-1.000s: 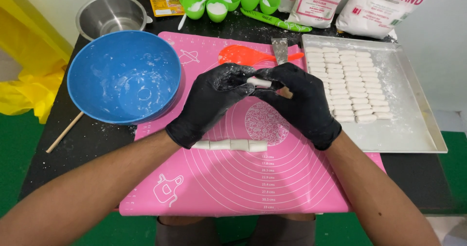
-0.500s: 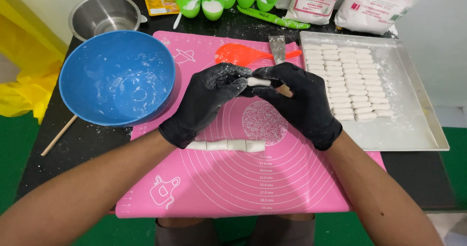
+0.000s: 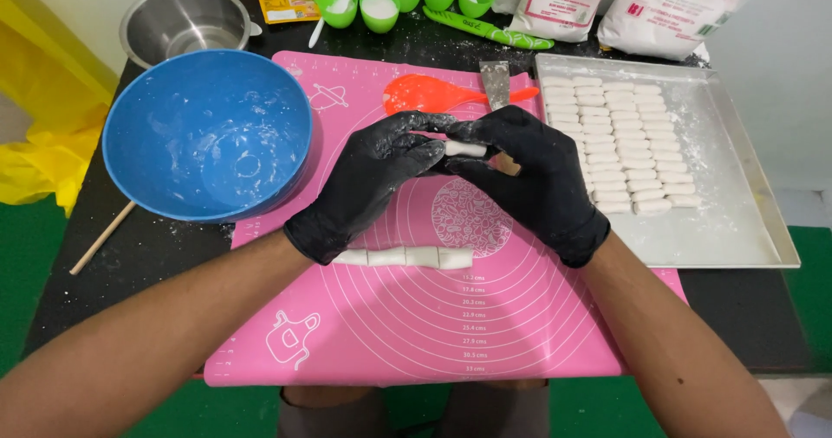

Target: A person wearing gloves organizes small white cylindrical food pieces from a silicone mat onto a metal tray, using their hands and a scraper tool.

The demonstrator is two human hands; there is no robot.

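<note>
Both gloved hands stay raised over the pink mat [image 3: 520, 334], unmoved since the earlier frame. The left hand [image 3: 373, 182] and right hand [image 3: 533, 174] pinch a small white dough piece [image 3: 465, 149] between their fingertips; the cut dough strip [image 3: 407, 257] lies just below the left wrist.

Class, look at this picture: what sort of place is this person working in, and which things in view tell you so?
Most likely a home or small-scale kitchen work table set up for making dough sweets. A pink pastry mat covers the table, a floured metal tray holds rows of small white dough pieces, and flour bags stand behind.
</note>
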